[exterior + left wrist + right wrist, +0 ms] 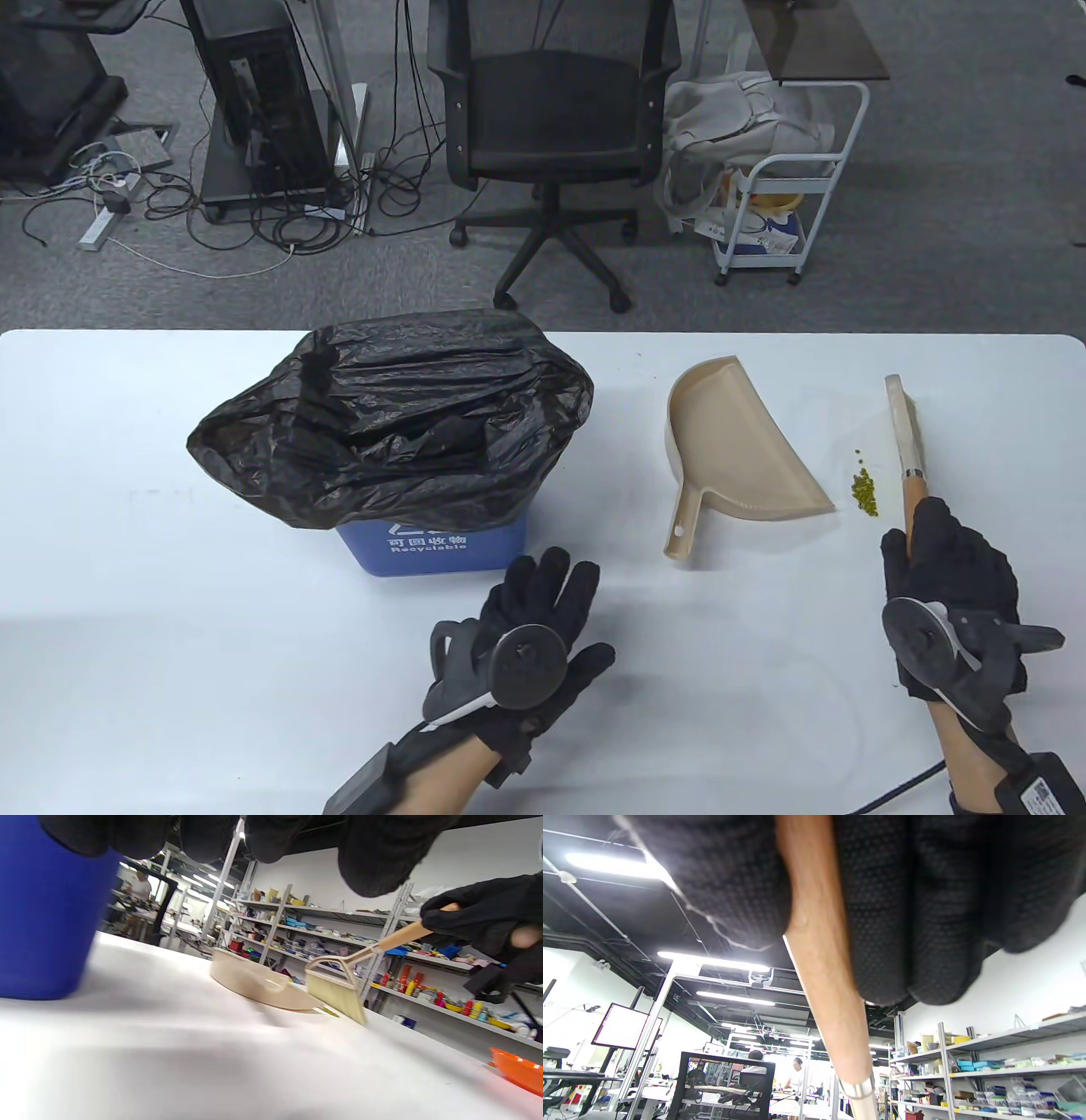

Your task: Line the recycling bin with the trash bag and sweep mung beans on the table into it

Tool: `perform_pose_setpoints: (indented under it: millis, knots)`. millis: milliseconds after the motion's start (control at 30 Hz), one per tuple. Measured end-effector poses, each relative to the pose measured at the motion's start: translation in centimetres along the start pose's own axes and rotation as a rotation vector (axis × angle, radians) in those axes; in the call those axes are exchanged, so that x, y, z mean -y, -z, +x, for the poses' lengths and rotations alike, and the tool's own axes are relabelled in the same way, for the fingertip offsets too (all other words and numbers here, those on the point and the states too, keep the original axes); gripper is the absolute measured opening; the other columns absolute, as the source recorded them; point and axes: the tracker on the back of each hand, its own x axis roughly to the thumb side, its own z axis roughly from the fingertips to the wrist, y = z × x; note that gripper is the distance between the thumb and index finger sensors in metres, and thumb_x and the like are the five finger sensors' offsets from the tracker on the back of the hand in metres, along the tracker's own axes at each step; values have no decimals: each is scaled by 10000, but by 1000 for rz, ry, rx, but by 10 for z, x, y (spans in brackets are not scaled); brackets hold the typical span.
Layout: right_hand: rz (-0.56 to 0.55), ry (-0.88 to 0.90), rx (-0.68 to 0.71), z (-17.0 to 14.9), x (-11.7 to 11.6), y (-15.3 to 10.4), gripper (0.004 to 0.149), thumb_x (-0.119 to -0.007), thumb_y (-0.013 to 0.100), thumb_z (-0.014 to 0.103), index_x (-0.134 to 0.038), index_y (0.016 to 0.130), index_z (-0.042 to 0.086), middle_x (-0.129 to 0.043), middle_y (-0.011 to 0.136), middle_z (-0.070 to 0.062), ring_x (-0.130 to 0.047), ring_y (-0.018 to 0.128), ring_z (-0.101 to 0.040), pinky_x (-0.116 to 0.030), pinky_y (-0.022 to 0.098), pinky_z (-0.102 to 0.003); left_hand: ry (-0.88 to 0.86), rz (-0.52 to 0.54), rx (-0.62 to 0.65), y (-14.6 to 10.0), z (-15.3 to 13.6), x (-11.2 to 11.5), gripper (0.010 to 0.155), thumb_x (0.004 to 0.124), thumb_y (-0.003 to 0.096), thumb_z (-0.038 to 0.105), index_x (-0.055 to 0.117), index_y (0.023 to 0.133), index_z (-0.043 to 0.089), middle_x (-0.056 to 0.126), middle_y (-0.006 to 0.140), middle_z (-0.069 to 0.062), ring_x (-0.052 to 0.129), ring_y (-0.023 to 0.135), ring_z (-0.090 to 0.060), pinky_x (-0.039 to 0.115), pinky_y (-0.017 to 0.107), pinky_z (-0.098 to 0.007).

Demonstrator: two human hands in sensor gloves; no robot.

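Note:
A blue recycling bin (433, 543) stands at the table's left-middle with a black trash bag (390, 420) draped over its top. A beige dustpan (738, 450) lies to its right. A small heap of green mung beans (864, 488) sits between the dustpan and a brush (904, 433). My right hand (942, 552) grips the brush's wooden handle (827, 984); its bristles (337, 997) touch the table beside the dustpan (258, 982). My left hand (539, 615) hovers with fingers spread just in front of the bin (46, 912), holding nothing.
An orange bowl (517, 1073) sits at the table's near right in the left wrist view. Beyond the far table edge stand an office chair (551, 127) and a white cart (780, 195).

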Motion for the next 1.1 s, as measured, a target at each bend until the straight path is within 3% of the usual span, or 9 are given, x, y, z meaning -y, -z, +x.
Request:
perform_pose_setpoints:
  millis: [100,267,533,667,800,967,1100]
  knots:
    - [6,18,-8,-2,0,-2,566,-894,440,316,-885,838,-87,-1044,614,-286,-1082,527,-481,-875,402,-616,-45,-67,0,24,20,7,865,816,510,501,483,1183,72,435,1209,-332,460,1012,-733,541,677,-802]
    - [6,25,-15,-2,0,-4,565,-895,440,316,-884,838,-85,-1044,614,-285,-1083,527,-480,-876,401,-615,23,-113,-64,75,44,21,925,818,503,524,388,1200,94,335,1219,-340,397,1018,-743,523,692,-799]
    - [24,31,-6,1,-2,-7,568,-897,437,316,-882,840,-84,-1044,614,-287,-1084,523,-478,-879,398,-613,65,-171,-236,139,36,56,996,834,494,542,257,1202,144,226,1213,-351,320,1012,-759,504,695,-801]
    - [27,33,1,2,-2,-8,568,-899,437,316,-883,840,-83,-1044,614,-286,-1085,521,-479,-880,396,-613,88,-218,-257,151,28,76,1029,849,481,554,173,1185,226,171,1213,-343,297,1019,-756,493,703,-803]
    - [32,53,-11,0,-2,-7,569,-902,435,316,-883,841,-82,-1044,616,-286,-1084,523,-479,-879,397,-612,267,-200,-276,155,21,86,990,846,488,514,179,1175,261,188,1216,-332,337,1036,-728,515,711,-792]
    - [36,64,-26,-2,-2,-7,572,-902,435,317,-881,845,-81,-1045,617,-284,-1085,524,-476,-881,396,-610,204,-177,-279,157,5,89,915,821,511,435,200,1164,280,249,1215,-315,410,1077,-637,553,717,-766]
    - [37,68,-31,-2,-2,-8,571,-903,433,316,-881,845,-79,-1044,618,-286,-1084,525,-477,-881,397,-610,218,-177,-265,160,-2,93,964,835,481,520,196,1166,290,275,1223,-305,434,1078,-638,570,711,-773]
